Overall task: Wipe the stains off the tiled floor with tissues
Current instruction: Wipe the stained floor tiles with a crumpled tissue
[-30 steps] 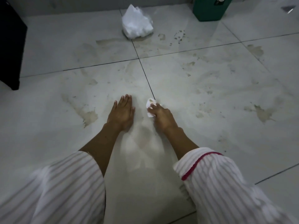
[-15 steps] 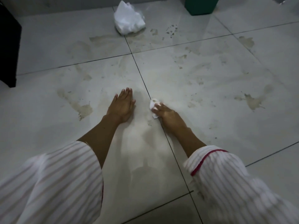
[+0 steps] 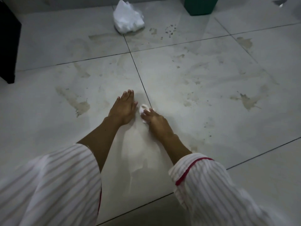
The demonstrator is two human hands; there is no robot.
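While the left hand (image 3: 123,108) lies flat on the floor (image 3: 187,88), the right hand (image 3: 154,120) presses a tissue (image 3: 143,110).
Right fingers curl over it beside a grout line; brown stains (image 3: 246,101) lie around.

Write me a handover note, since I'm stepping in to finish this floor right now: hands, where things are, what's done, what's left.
Left hand: flat on the tile, fingers straight, holding nothing.
Right hand: fingers curled round a small wad of tissue, pressing it on the floor beside the grout line.
Supplies: white tissue bundle on the floor far ahead; green bin far right of it.
Done: the patch near the hands looks paler.
Left: brown stain at left, splash at right, spots near the bundle, smears across the far tiles.
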